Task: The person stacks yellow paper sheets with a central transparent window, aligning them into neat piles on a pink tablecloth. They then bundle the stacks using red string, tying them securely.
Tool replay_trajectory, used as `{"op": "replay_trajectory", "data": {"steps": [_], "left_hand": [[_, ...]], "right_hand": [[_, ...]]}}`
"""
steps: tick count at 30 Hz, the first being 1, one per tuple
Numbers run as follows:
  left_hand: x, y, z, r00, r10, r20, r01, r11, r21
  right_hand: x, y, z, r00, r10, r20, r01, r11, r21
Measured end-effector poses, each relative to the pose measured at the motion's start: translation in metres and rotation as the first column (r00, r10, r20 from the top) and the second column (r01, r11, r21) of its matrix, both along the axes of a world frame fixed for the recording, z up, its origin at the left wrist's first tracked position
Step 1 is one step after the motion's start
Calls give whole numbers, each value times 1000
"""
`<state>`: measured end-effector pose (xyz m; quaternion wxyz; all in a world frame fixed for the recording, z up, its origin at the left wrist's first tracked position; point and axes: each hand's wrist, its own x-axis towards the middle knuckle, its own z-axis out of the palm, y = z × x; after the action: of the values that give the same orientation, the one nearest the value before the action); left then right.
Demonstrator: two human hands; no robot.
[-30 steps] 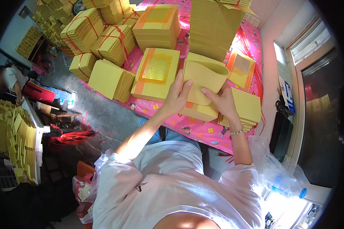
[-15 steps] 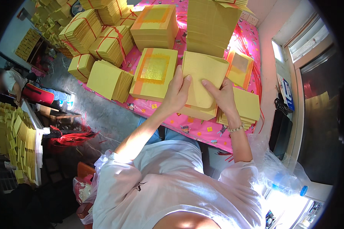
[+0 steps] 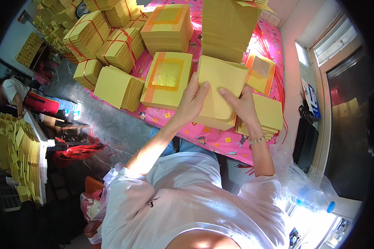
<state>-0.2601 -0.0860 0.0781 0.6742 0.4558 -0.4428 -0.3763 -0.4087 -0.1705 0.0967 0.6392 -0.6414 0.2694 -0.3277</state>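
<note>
- Yellow paper (image 3: 221, 70) is between the two hands, above the pink cloth (image 3: 207, 140).
- The left hand (image 3: 191, 99) grips the paper's left side. Its thumb is on top, and its other fingers go along the edge.
- The right hand (image 3: 243, 106) grips the right side, thumb on top too. Its other fingers are mostly hidden, so I cannot tell how tight it holds.
- The paper looks almost flat. A thick side shows at the near end, so it seems to be on a pile. I cannot tell where the pile starts.
- The step looks like getting the paper straight, with a hand on each side.
- The next move calls for both hands to push the same amount, so the edges line up. If one hand pushes more, the paper could go crooked or bend.
- Left of the left hand is a block (image 3: 166, 74) with a shiny square on top. Farther left are loose sheets (image 3: 114, 85).
- Just right of the right hand is a low heap (image 3: 268, 112).
- Ahead of both hands is a tall stack (image 3: 228, 33).
</note>
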Motion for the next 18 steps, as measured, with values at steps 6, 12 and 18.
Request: {"op": "replay_trajectory", "data": {"steps": [6,12,18], "left_hand": [[-2,0,0,1000,16,22,-16,999,-33],[-5,2,-1,997,64,-41,-65,997,-32],[-5,9,6,994,31,-105,-29,999,14]], "right_hand": [[-2,0,-1,1000,-13,3,13,998,-55],[1,5,4,989,-138,47,139,990,-12],[-1,6,5,977,-182,110,182,983,8]]}}
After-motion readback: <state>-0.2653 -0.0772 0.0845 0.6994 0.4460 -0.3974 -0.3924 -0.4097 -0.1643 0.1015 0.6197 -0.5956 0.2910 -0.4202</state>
